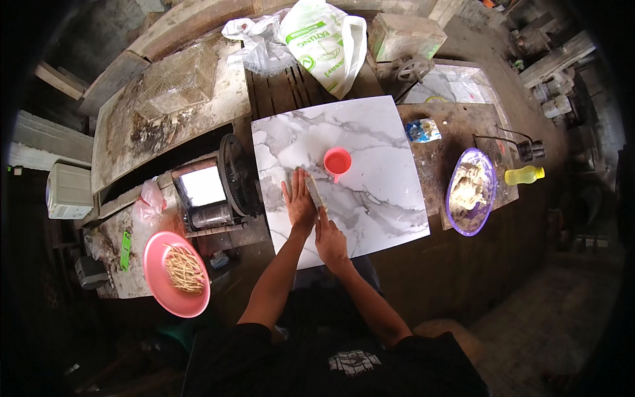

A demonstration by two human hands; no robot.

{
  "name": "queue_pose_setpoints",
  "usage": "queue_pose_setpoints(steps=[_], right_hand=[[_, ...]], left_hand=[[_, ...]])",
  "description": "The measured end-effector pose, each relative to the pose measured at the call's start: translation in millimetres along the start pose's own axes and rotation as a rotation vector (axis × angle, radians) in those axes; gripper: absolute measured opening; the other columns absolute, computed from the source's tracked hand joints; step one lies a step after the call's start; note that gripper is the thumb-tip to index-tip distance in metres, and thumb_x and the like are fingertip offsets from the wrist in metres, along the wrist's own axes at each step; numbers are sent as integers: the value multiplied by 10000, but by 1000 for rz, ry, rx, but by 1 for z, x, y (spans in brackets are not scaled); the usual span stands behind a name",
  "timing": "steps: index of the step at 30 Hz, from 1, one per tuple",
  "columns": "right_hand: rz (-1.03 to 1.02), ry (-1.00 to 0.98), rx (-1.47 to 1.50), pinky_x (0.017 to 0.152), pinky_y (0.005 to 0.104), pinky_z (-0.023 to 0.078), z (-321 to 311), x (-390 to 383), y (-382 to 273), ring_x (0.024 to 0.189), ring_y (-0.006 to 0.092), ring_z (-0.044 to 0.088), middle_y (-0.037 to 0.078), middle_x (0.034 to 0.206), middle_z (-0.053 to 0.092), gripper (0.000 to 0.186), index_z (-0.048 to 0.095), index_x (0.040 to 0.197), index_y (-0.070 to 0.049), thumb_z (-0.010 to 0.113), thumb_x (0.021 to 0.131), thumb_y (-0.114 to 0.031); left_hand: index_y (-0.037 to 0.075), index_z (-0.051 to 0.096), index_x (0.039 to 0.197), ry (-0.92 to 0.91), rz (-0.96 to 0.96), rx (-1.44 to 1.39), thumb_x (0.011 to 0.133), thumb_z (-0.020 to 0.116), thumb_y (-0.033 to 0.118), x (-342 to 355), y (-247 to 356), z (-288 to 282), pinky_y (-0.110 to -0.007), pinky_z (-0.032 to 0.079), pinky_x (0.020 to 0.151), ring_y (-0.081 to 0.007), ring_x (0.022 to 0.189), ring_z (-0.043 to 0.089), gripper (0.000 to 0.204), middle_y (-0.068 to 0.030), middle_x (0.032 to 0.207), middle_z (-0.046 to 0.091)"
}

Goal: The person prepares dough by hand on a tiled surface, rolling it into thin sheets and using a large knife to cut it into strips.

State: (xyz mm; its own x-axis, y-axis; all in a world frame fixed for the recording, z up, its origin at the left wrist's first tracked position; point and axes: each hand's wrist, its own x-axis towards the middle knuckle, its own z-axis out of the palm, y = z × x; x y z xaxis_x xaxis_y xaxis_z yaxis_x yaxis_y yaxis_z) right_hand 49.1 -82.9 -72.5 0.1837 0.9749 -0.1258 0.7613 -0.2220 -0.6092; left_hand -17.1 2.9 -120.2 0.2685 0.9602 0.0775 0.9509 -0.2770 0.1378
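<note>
Gripping a slim, blade-like tool (315, 190) by its near end, the right hand (332, 245) is pointing it across the marbled surface (383, 205); the left hand (301, 210) is lying beside it, fingers extended. A pink cup (338, 161) is standing beyond, open room spreading to the right edge. A black wheel (233, 173) is crowding the left edge, a worn wooden board (228, 83) stretching behind.

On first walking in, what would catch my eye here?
Probably the white, grey-veined square board at the centre, bearing a round pink handled cup. Beyond its right edge sits an oval purple basin of pale doughy mass; lower left, a rounded pink basin holds thin tan sticks.
</note>
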Motion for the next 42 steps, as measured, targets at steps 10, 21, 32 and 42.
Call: queue_pose_setpoints(steps=[10, 21, 32, 42], right_hand=[[27, -49, 3, 533, 455, 432, -11, -21, 7, 587, 365, 537, 193, 682, 543, 375, 342, 1200, -66, 405, 850, -183], [21, -59, 57, 542, 463, 433, -5, -8, 7, 609, 384, 536, 220, 711, 549, 360, 340, 1184, -53, 394, 852, -182], [51, -52, 39, 559, 468, 436, -3, 35, -9, 657, 385, 548, 223, 723, 560, 343, 357, 1164, -43, 391, 853, -183], [19, 20, 295, 629, 429, 429, -60, -9, 20, 729, 379, 543, 231, 799, 565, 322, 422, 1140, -33, 451, 832, -123]], left_hand=[[15, 242, 1272, 28, -39, -107, 726, 470, 204, 0, 4, -1, -462, -14, 1018, -195, 1278, 101, 621, -86, 1363, 176], [-7, 265, 1253, -2, -15, -55, 738, 453, 191, -2, 3, -5, -471, -9, 1014, -200, 1280, 87, 583, -97, 1368, 147], [13, 263, 1257, -58, -12, -153, 768, 408, 159, -1, 1, -14, -477, -15, 1013, -197, 1280, 87, 531, -112, 1360, 175], [40, 336, 1224, 134, -22, -396, 827, 349, 153, 8, 0, 12, -466, 4, 1011, -184, 1251, 202, 413, -103, 1309, 300]])
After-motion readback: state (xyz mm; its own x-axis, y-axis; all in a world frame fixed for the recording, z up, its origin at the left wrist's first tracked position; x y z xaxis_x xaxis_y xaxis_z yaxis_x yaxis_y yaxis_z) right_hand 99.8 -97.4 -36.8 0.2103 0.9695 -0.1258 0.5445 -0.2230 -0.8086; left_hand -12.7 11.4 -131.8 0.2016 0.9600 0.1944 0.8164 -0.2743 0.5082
